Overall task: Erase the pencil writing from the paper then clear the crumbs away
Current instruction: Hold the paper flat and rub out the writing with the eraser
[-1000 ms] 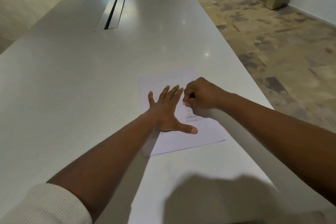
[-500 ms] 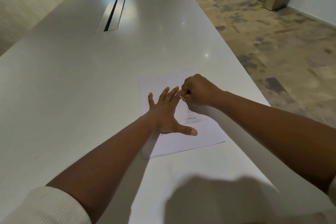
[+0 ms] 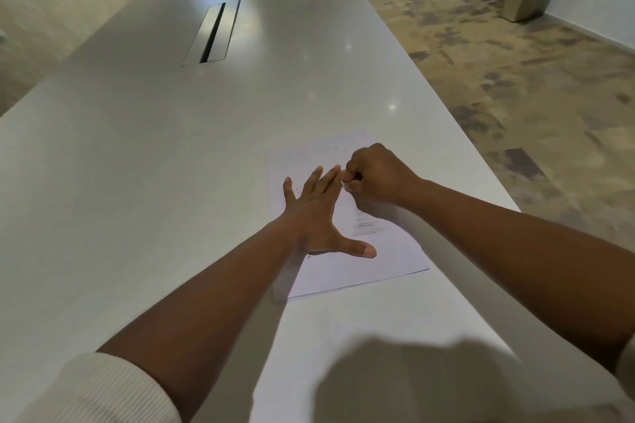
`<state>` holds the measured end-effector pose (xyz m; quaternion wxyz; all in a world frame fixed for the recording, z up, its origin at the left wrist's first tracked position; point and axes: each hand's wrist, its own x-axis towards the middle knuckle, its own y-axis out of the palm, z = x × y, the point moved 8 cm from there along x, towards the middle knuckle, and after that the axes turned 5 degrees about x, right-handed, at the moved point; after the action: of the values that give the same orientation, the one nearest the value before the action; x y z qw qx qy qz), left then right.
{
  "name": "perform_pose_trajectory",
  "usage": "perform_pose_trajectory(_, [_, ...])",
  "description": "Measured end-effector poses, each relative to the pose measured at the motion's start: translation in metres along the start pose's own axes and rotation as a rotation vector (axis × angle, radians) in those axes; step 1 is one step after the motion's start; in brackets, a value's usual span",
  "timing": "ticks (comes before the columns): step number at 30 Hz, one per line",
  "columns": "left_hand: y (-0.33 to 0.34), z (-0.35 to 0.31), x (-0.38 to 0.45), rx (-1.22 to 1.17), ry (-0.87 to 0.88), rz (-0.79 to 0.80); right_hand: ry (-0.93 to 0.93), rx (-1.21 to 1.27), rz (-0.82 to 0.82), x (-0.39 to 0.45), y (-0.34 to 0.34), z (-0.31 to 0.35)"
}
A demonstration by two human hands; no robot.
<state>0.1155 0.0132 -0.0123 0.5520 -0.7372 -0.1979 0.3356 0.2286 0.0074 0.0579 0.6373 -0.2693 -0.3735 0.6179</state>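
Paper (image 3: pixel 343 271), small stack, lies on desk (image 3: pixel 154 182) near right edge, long axis running away from person. Left hand (image 3: pixel 314 213) flat, fingers spread, pins sheet. Right hand (image 3: pixel 374 175) just beside left fingertips, curled round small eraser, barely visible. Grey smudged writing (image 3: pixel 364 224) sits between hands, nearer right; dark crumbs (image 3: pixel 338 152) dot far end.

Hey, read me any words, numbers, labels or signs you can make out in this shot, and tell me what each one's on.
None can be read.
Paper: a grey smudged patch of pencil writing near the right hand, too blurred to read.
Paper, by the left hand: a few tiny dark specks and marks, not legible as text.
Table: no label shows.
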Motion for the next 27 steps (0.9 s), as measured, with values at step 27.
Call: perform_pose_trajectory(27, [-0.001,-0.001,-0.001,0.013,-0.003,-0.001,-0.034,0.059,-0.041,-0.013,-0.002,0.006])
